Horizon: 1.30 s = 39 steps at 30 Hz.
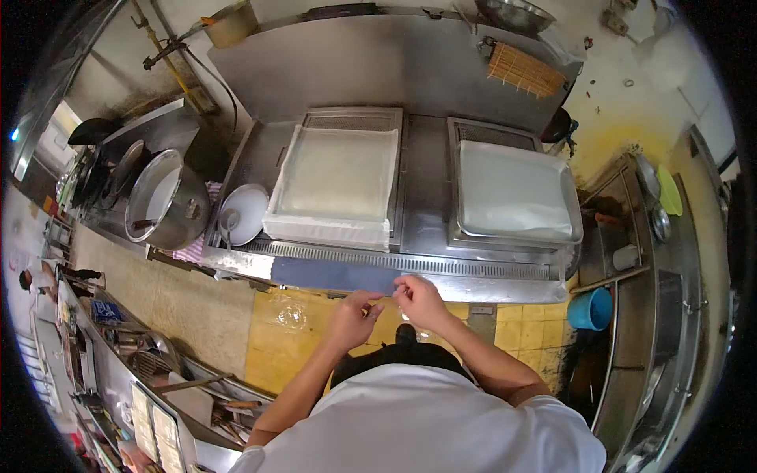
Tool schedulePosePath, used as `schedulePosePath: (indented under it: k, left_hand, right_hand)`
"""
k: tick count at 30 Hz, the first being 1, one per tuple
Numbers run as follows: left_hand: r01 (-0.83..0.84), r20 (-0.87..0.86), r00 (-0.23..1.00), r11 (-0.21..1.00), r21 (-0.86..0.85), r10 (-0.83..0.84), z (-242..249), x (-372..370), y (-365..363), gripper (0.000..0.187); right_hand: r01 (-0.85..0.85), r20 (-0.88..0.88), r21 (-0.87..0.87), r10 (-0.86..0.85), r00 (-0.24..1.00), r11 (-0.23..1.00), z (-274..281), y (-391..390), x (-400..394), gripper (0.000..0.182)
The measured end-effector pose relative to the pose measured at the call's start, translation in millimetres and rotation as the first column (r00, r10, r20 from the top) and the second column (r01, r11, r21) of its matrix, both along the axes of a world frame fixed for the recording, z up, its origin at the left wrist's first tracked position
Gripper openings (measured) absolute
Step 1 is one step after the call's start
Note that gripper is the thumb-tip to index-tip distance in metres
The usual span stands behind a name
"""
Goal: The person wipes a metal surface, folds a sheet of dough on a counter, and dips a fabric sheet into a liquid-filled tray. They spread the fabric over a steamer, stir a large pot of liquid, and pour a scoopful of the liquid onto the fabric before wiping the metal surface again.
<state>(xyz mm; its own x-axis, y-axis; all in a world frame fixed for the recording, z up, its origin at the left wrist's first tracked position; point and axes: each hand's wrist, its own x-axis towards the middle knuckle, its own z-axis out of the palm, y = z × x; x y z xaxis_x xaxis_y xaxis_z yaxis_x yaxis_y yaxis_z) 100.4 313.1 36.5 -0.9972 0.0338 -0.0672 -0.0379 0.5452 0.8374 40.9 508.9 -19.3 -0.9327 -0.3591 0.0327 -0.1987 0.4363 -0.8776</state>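
Note:
My left hand (352, 321) and my right hand (422, 303) are close together in front of the steel counter's near edge, their fingers curled inward. Whatever lies between the fingertips, if anything, is too small to make out. Beyond them, on the steel counter (426, 181), stands a shallow tray (335, 177) lined with pale cloth that hangs over its front edge. To its right sits a second tray (516, 189) covered with a smooth, whitish, shiny sheet or layer. Neither hand touches the trays.
Left of the trays are a white dish (244, 213) with a ladle in it and a large metal pot (167, 197) of white liquid. A bamboo mat (525, 69) hangs behind. A blue bucket (590, 308) stands right. Another person (59, 276) is far left.

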Motion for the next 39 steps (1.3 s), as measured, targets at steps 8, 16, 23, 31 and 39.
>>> schedulePosePath:
  k: [8,16,23,31,39]
  left_hand:
    - [-0.004,-0.034,0.999,0.999,-0.034,0.003,0.3,-51.6,33.5,0.023]
    - [-0.054,-0.024,0.998,0.998,-0.018,0.054,-12.1,-105.7,0.9,0.025]
    - [-0.127,-0.007,0.992,0.992,0.008,0.127,-26.1,-200.9,-83.8,0.024]
    - [-0.331,-0.265,0.928,0.906,-0.264,0.262,-90.3,-368.8,-257.6,0.02]
    - [-0.436,-0.181,0.9,0.796,-0.419,0.397,-114.5,-509.7,-357.3,0.028]
  right_hand:
    - [0.257,-0.207,0.414,-0.185,0.961,0.873,1.7,69.8,-84.0,0.046]
    - [0.015,0.111,0.824,-0.188,0.976,0.566,-27.4,106.2,-174.4,0.053]
    - [0.207,-0.005,0.706,-0.288,0.958,0.677,26.1,31.8,-251.1,0.029]
    - [0.34,-0.137,0.376,-0.311,0.941,0.862,-37.9,-48.7,-436.6,0.033]
    - [0.425,-0.321,0.562,-0.287,0.903,0.71,-90.3,-93.3,-535.8,0.026]
